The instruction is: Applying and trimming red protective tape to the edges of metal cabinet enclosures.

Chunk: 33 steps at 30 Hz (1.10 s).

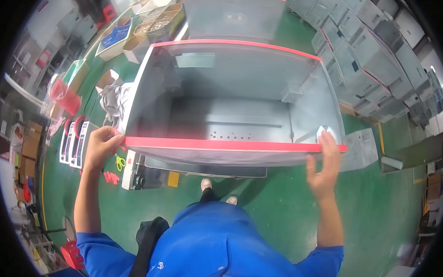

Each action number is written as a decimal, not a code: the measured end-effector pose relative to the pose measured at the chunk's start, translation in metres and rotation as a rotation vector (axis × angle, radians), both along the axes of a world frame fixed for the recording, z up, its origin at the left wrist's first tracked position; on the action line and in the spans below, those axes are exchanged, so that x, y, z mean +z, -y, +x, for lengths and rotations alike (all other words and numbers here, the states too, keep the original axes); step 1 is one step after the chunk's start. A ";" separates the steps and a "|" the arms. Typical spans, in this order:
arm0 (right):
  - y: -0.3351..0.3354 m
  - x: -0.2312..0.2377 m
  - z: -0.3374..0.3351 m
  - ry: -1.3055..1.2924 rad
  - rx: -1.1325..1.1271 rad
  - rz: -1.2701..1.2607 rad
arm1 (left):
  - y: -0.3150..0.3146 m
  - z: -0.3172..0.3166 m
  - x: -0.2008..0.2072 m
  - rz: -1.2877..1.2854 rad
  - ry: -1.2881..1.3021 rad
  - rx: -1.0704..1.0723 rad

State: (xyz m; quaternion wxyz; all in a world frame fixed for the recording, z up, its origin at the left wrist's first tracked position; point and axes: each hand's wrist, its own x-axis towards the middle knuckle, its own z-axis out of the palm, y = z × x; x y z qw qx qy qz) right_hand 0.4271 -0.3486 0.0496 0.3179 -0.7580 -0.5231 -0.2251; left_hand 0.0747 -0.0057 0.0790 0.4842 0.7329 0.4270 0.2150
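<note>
In front of me stands a large open-topped grey metal box [232,110] with a slot and small round holes inside. A red strip [231,144] runs along its near rim, and red edging also lines the far rim. At the near left corner, my left hand [104,143] pinches the end of the red strip between thumb and fingers. My right hand [324,166] is at the near right corner with fingers spread, its fingertips over the rim. Just beyond those fingertips is a small white piece [324,132]; whether they touch it, I cannot tell.
Another grey box [233,17] stands behind. Stacked grey cabinets [371,51] fill the far right. On the left are yellow-green scissors [120,163], red-handled white devices [75,143], grey cloth [116,103] and a red roll [66,98]. Clear plastic sheeting [360,149] lies to the right.
</note>
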 end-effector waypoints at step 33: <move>-0.051 -0.007 -0.052 0.057 0.165 -0.117 | 0.004 0.002 0.007 -0.065 0.063 0.012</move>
